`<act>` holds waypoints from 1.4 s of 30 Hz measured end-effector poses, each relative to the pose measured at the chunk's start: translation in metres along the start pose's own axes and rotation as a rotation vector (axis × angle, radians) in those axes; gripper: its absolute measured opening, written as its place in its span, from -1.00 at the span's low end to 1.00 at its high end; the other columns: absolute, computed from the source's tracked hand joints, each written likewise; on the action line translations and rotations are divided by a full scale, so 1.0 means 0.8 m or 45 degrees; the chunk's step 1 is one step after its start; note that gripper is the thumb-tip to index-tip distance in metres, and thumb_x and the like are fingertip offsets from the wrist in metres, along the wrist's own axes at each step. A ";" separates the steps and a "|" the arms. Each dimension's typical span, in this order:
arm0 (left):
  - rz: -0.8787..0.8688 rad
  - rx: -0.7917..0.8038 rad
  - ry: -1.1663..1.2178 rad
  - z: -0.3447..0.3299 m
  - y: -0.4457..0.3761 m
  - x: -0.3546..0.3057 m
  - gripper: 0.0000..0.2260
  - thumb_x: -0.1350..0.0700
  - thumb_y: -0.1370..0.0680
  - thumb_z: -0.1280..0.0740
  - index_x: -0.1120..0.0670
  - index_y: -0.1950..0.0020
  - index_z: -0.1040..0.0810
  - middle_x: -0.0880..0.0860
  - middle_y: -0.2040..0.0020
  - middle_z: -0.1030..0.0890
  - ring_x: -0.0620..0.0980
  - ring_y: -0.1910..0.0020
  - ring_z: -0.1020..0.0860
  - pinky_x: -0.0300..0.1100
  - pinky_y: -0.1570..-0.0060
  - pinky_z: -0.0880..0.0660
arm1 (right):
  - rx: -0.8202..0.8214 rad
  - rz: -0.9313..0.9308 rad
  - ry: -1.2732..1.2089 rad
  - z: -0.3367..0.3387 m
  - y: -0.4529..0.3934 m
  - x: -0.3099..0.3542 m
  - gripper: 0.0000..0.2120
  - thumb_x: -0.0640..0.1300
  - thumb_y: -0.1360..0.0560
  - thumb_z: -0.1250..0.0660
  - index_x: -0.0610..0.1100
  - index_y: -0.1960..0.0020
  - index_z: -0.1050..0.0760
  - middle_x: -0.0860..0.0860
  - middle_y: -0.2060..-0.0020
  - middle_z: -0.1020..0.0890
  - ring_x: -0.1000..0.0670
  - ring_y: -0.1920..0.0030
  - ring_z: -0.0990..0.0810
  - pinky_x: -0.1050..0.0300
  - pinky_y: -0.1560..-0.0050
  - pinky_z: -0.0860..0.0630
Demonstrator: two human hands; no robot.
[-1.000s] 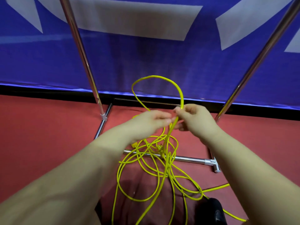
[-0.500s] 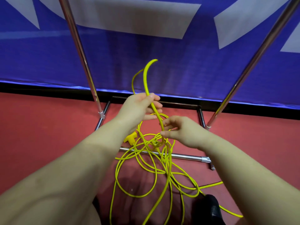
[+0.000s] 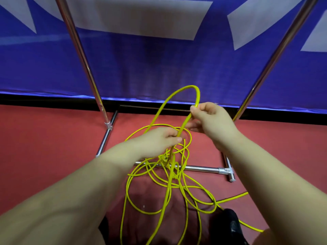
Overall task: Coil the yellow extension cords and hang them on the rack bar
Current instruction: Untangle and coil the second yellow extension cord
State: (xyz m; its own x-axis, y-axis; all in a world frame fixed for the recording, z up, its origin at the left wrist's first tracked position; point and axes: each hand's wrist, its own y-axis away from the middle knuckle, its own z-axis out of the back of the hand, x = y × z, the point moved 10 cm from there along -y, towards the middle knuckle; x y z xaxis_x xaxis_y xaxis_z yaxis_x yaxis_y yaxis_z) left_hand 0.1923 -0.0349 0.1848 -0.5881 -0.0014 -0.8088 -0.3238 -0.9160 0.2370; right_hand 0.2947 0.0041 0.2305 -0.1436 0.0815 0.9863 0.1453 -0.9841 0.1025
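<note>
Red floor (image 3: 44, 156), yellow cord (image 3: 169, 184) mostly heaped there. My left hand (image 3: 159, 140) and right hand (image 3: 210, 119) both pinch one loop (I'd say early); rack (image 3: 200, 168) bare as far as I see.

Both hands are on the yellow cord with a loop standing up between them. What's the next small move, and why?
Probably bring the right hand down to the left hand and lay the raised loop into the left hand's grip. The yellow cord arches between the two hands, while most of it lies tangled on the red floor across the rack's base bar, so the coil has barely begun.
</note>
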 end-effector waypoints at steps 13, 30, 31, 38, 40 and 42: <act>-0.049 -0.601 1.051 0.084 0.011 -0.002 -0.82 0.08 -0.62 -0.16 0.08 0.08 -0.51 0.01 0.24 -0.62 -0.12 0.31 -0.65 -0.23 0.29 -0.60 | 0.444 -0.044 0.595 -0.050 0.021 -0.044 -0.69 -0.12 -0.40 -0.46 -0.16 -0.08 -0.49 -0.06 0.09 -0.62 -0.03 0.10 -0.63 0.07 0.00 -0.57; 0.006 -0.042 0.325 0.012 0.000 -0.005 -0.79 0.20 -0.59 -0.23 0.03 -0.21 -0.46 0.13 -0.17 -0.59 -0.04 -0.14 -0.54 -0.11 -0.25 -0.40 | -0.065 -0.088 -0.309 0.012 0.000 0.009 -0.82 -0.13 -0.58 -0.22 -0.12 0.19 -0.38 0.00 0.29 -0.62 0.11 0.45 -0.62 0.23 0.31 -0.59; 0.007 -0.041 0.215 0.011 0.000 -0.002 -0.82 0.19 -0.59 -0.22 0.06 -0.17 -0.50 0.12 -0.15 -0.60 -0.04 -0.13 -0.55 -0.13 -0.24 -0.42 | -0.084 -0.095 -0.411 0.016 0.000 0.013 -0.82 -0.11 -0.58 -0.22 -0.12 0.18 -0.38 0.00 0.27 -0.63 0.09 0.40 -0.64 0.22 0.27 -0.61; -0.006 -0.287 0.470 0.045 0.001 -0.008 -0.80 0.16 -0.64 -0.11 0.04 0.09 -0.49 -0.03 0.28 -0.59 -0.13 0.31 -0.58 -0.32 0.28 -0.51 | 0.071 -0.151 0.018 0.003 0.001 -0.009 -0.80 0.05 -0.49 -0.32 -0.09 0.05 -0.51 -0.02 0.14 -0.59 0.01 0.09 -0.58 0.12 0.09 -0.52; -0.016 -0.376 0.705 0.061 0.006 -0.011 -0.80 0.14 -0.64 -0.11 0.06 0.08 -0.50 -0.03 0.35 -0.60 -0.15 0.37 -0.60 -0.31 0.31 -0.54 | 0.312 -0.194 0.375 -0.030 0.013 -0.035 -0.71 0.13 -0.45 -0.33 -0.08 0.02 -0.54 0.01 0.19 -0.59 0.02 0.17 -0.55 0.05 0.09 -0.48; -0.024 -0.472 0.911 0.078 0.010 -0.010 -0.81 0.11 -0.64 -0.13 0.07 0.07 -0.51 -0.03 0.33 -0.61 -0.14 0.37 -0.62 -0.26 0.29 -0.57 | 0.470 -0.232 0.379 -0.054 0.025 -0.050 -0.73 0.13 -0.47 -0.31 -0.08 0.06 -0.54 0.01 0.21 -0.59 0.04 0.19 -0.54 0.08 0.05 -0.48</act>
State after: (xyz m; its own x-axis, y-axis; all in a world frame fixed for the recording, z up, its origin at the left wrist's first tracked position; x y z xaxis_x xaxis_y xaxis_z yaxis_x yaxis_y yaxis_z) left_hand 0.1480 -0.0171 0.2269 0.0730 -0.1262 -0.9893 0.0116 -0.9918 0.1274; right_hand 0.2611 -0.0255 0.1872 -0.4640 0.1449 0.8739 0.4205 -0.8322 0.3613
